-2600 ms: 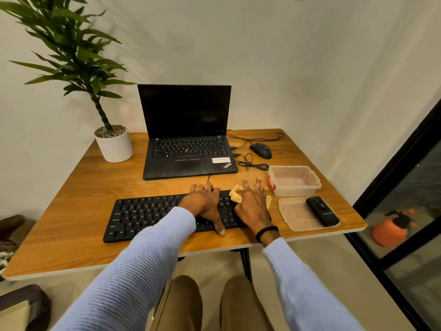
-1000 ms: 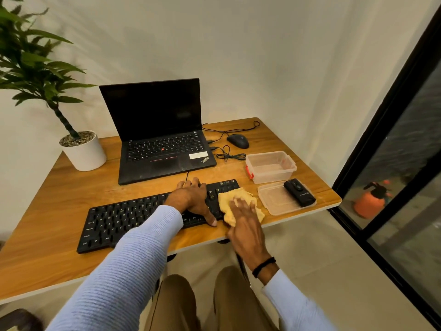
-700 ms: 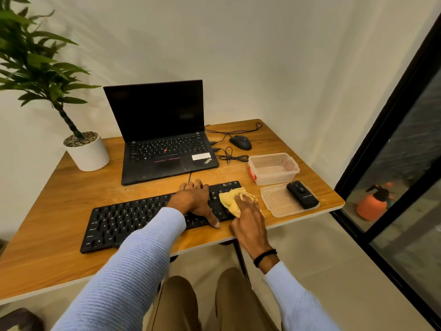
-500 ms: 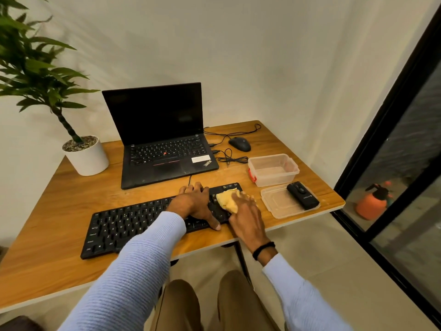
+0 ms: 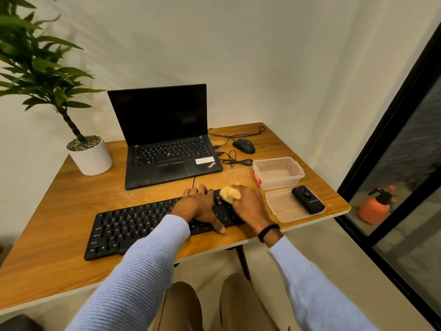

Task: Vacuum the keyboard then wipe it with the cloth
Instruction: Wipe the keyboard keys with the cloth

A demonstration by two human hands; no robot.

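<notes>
Our right hand (image 5: 250, 204) bunches the yellow cloth (image 5: 229, 194), mostly hidden; left hand (image 5: 199, 206) flat, covering the keyboard (image 5: 133, 228) keys.

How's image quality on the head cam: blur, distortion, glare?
Head view: wide-angle bowing curves the desk edges and tilts the window frame; the right hand and yellow cloth are motion-smeared, the keyboard legends soft; lighting is warm and even; the laptop screen is dark, no glare.
</notes>
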